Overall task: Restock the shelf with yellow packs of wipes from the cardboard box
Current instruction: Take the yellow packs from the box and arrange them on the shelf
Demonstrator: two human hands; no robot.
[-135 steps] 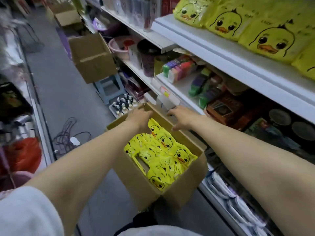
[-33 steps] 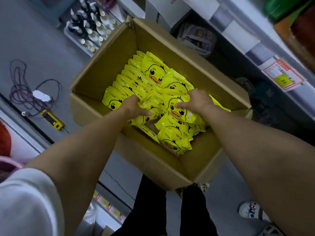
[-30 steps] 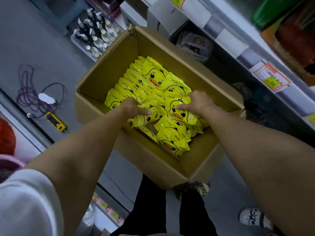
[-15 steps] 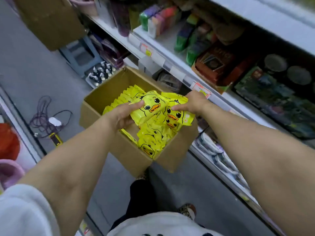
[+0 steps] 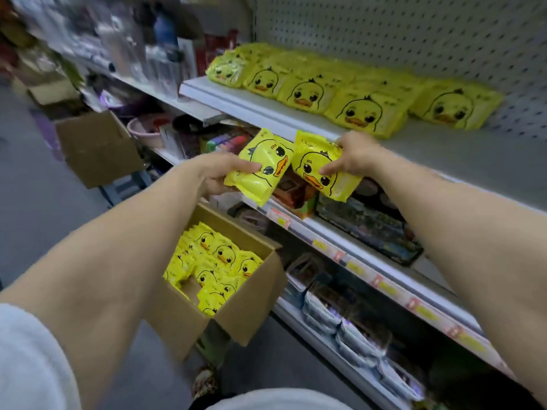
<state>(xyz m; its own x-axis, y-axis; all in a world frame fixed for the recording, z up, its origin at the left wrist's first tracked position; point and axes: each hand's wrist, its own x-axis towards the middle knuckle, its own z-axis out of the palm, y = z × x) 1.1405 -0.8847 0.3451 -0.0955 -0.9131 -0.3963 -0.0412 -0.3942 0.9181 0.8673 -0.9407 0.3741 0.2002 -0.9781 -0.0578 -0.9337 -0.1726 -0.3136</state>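
The cardboard box (image 5: 236, 315) sits low under my arms, by the grey floor (image 5: 38, 202), with small yellow packs (image 5: 219, 261) lying inside; my left hand (image 5: 213, 173) curls round one duck pack (image 5: 260, 167); my right hand (image 5: 352, 158) pinches a second pack (image 5: 319, 170), just in front of the white shelf (image 5: 458, 155); big yellow packs (image 5: 364, 110) lie in a row on it; behind them is a wall full of little holes (image 5: 414, 34).

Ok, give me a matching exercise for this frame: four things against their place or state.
Things
1. left pack, in the left hand
2. row of packs
3. cardboard box
4. right hand

Place or state
A. lies on the top shelf
B. open, packs inside
C. duck face turned sideways
D. grips the right pack near the shelf edge

Pairs: 1-C, 2-A, 3-B, 4-D
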